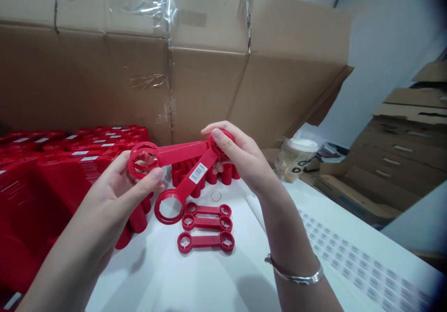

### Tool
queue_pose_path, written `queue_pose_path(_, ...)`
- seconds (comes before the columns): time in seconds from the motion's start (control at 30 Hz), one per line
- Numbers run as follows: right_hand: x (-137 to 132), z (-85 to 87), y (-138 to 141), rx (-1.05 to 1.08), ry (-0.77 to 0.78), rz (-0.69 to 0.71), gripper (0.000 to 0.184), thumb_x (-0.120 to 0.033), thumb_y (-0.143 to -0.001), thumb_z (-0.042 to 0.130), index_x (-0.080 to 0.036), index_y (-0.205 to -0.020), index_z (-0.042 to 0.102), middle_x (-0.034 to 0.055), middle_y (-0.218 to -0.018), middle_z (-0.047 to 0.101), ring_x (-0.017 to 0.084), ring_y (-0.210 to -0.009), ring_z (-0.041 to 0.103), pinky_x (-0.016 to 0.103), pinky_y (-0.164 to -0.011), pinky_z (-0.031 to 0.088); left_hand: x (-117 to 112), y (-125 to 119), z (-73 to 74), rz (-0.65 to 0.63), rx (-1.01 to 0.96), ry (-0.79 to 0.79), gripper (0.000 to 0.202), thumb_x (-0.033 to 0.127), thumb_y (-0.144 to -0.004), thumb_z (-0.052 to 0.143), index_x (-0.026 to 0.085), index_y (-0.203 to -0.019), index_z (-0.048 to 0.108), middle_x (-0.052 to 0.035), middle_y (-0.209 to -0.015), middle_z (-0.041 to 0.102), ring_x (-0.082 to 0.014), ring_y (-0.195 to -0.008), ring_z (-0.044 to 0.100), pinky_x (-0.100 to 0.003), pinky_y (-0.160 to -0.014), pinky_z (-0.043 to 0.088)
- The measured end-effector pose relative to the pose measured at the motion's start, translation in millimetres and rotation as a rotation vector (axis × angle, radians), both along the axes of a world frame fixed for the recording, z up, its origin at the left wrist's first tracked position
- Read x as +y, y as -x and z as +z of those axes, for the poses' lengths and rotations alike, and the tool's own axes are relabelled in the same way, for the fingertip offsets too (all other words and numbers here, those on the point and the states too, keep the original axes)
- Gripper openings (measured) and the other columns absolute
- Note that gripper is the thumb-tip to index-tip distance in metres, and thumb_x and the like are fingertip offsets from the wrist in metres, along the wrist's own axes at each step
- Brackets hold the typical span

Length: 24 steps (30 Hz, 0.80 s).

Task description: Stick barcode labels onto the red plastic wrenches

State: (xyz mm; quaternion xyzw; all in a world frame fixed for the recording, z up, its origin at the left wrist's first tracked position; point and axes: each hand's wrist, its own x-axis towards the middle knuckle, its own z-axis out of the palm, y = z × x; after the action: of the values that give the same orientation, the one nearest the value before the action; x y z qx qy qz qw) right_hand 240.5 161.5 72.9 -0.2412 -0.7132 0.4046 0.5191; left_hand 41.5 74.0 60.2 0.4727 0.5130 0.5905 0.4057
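My left hand (118,186) pinches the ring end of a red plastic wrench (174,153). My right hand (237,156) grips the other ends of that wrench and of a second red wrench (185,188), which bears a white barcode label (198,172) and angles down to the table. The two wrenches fan apart from my right hand. Below them, three small red double-ring wrenches (206,223) lie side by side on the white table (209,279).
Stacks of labelled red parts (70,163) fill the left. Red cylinders (223,174) stand behind the wrenches. A large cardboard box (209,70) walls the back. A lidded plastic cup (295,158) and flat cartons (401,153) are at right; a barcode sticker sheet (349,256) lies on the table.
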Motion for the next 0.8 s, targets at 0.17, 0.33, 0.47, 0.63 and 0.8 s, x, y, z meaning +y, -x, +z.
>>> queue_pose_path(0.17, -3.3, 2.5, -4.8, -0.114, 0.050, 0.012, 0.033, -0.055, -0.097, 0.058, -0.022, -0.100, 0.060, -0.0048, -0.064, 0.057, 0.009, -0.048, 0.055, 0.019, -0.041, 0.041, 3.6, 6.7, -4.6, 0.067, 0.054, -0.015, 0.039, 0.063, -0.077, 0.077, 0.031, -0.098, 0.066, 0.0024, -0.087, 0.069, -0.0174, -0.084, 0.067, -0.016, -0.058, 0.054)
queue_pose_path(0.33, -6.2, 3.8, -5.4, -0.135, 0.094, 0.086, 0.035, -0.055, -0.097, 0.059, -0.021, -0.095, 0.057, -0.0059, -0.060, 0.055, 0.007, -0.045, 0.051, 0.018, -0.039, 0.039, 5.3, 14.4, -5.6, 0.073, 0.085, -0.074, 0.036, 0.061, -0.078, 0.077, 0.028, -0.088, 0.065, 0.0029, -0.084, 0.067, -0.0145, -0.083, 0.065, -0.013, -0.056, 0.049)
queue_pose_path(0.47, -7.4, 3.2, -3.4, -0.122, 0.105, 0.102, 0.032, -0.053, -0.096, 0.062, -0.021, -0.094, 0.056, -0.0076, -0.055, 0.053, 0.008, -0.043, 0.051, 0.018, -0.039, 0.040, 3.8, 18.9, -2.2, 0.058, 0.058, -0.035, 0.034, 0.059, -0.078, 0.078, 0.030, -0.092, 0.066, 0.0040, -0.091, 0.066, -0.0140, -0.088, 0.064, -0.014, -0.061, 0.050)
queue_pose_path(0.63, -6.8, 2.3, -1.9, -0.102, 0.077, 0.090, 0.030, -0.051, -0.096, 0.063, -0.022, -0.095, 0.058, -0.0081, -0.054, 0.052, 0.008, -0.042, 0.052, 0.017, -0.038, 0.039, 7.0, 18.8, -0.7, -0.005, 0.053, -0.018, 0.029, 0.054, -0.085, 0.073, 0.028, -0.091, 0.060, 0.0038, -0.085, 0.063, -0.0154, -0.085, 0.062, -0.025, -0.080, 0.053)
queue_pose_path(0.8, -8.7, -0.5, 2.4, -0.148, 0.081, 0.125, 0.028, -0.051, -0.096, 0.062, -0.024, -0.100, 0.058, -0.0072, -0.057, 0.054, 0.010, -0.042, 0.052, 0.020, -0.037, 0.042, 1.9, 15.3, -1.7, 0.244, 0.229, -0.253, 0.054, 0.049, -0.077, 0.081, 0.033, -0.113, 0.044, -0.0007, -0.123, 0.055, -0.0231, -0.122, 0.057, -0.034, -0.104, 0.047)
